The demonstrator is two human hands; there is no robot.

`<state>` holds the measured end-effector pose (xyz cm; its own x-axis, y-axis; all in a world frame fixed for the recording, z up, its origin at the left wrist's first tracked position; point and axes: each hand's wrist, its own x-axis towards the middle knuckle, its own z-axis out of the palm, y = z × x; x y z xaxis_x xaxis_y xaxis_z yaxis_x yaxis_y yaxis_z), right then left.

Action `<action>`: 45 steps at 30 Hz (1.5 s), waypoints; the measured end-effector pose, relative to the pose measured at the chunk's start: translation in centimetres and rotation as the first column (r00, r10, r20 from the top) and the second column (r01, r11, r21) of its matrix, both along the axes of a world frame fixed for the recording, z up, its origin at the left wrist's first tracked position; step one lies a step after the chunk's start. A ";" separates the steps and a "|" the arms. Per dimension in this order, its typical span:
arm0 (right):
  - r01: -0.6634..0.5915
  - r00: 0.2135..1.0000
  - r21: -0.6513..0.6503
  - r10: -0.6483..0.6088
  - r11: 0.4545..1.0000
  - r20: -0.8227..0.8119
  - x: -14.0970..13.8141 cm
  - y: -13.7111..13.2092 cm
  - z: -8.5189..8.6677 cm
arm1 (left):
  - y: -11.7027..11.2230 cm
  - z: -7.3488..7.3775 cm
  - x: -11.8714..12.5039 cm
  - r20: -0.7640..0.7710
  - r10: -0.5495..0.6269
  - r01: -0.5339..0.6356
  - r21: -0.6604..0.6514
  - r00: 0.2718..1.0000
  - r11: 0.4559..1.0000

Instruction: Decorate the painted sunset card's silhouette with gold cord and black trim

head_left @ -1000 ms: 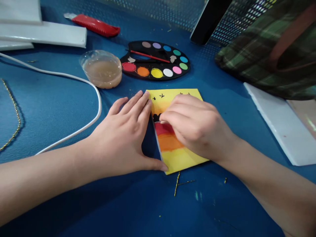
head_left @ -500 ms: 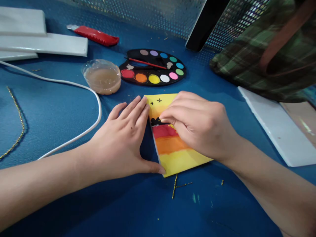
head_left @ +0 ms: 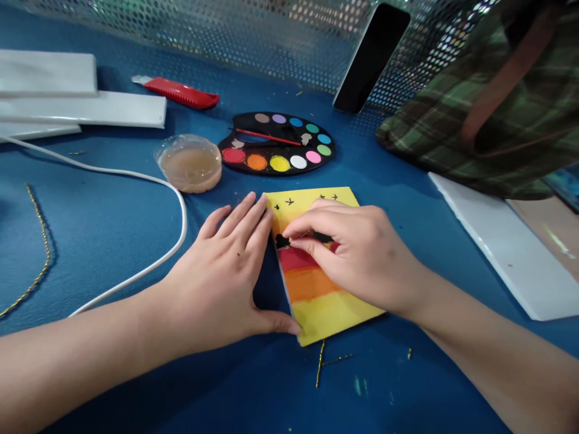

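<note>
A painted card (head_left: 335, 310) lies on the blue table, striped yellow, orange and red, with a black silhouette band and small black bird marks near its top. My left hand (head_left: 228, 265) is spread flat along the card's left side, fingertips at the upper left corner and thumb on the lower left corner. Over the card's middle, my right hand (head_left: 357, 253) is closed in a pinch at the black band. A thin bit of gold cord (head_left: 306, 233) shows between its thumb and forefinger; the rest of it is hidden by the fingers.
Behind the card are a paint palette (head_left: 280, 172) with a brush (head_left: 266, 137), a cup of murky water (head_left: 192, 166) and a red cutter (head_left: 181, 92). Gold cord (head_left: 45, 241), a white cable (head_left: 183, 211) and white boards (head_left: 122, 110) lie left. A phone (head_left: 373, 57) and plaid bag (head_left: 434, 114) stand right.
My right hand has shifted slightly left over the card, and its pinch has opened up a little, showing the gold bit. The view has tilted up; my left hand stays on the card's edge.
</note>
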<state>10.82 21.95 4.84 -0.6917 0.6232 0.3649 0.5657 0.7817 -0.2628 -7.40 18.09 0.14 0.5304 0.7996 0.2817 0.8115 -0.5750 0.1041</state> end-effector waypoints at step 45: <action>0.090 0.987 0.028 -0.093 0.996 0.129 0.1 -0.4 0.1 | -0.8 1.3 -0.3 0.272 -0.156 0.191 -0.107 0.950 0.976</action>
